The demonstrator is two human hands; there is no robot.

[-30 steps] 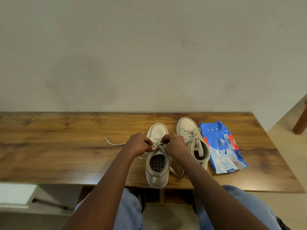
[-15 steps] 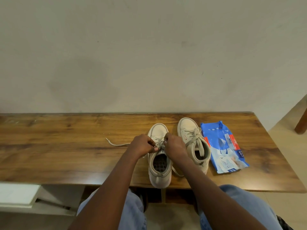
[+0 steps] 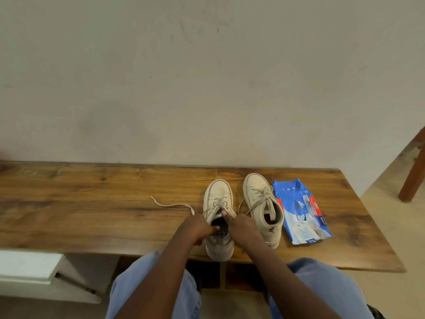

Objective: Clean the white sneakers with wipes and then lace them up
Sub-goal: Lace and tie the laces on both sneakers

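Sneakers sit side by side near the front edge of the desk (image 3: 69,215), toes pointing away from me. Both my hands are at the collar of the left sneaker (image 3: 218,217): my left hand (image 3: 195,227) is curled closed at its opening, though I cannot tell what it pinches, and my right hand (image 3: 242,227) grips the lace at the tongue. A loose lace end (image 3: 171,205) trails left across the wood. Beside the right sneaker (image 3: 263,206) lies the blue wipes pack (image 3: 301,212), touching it.
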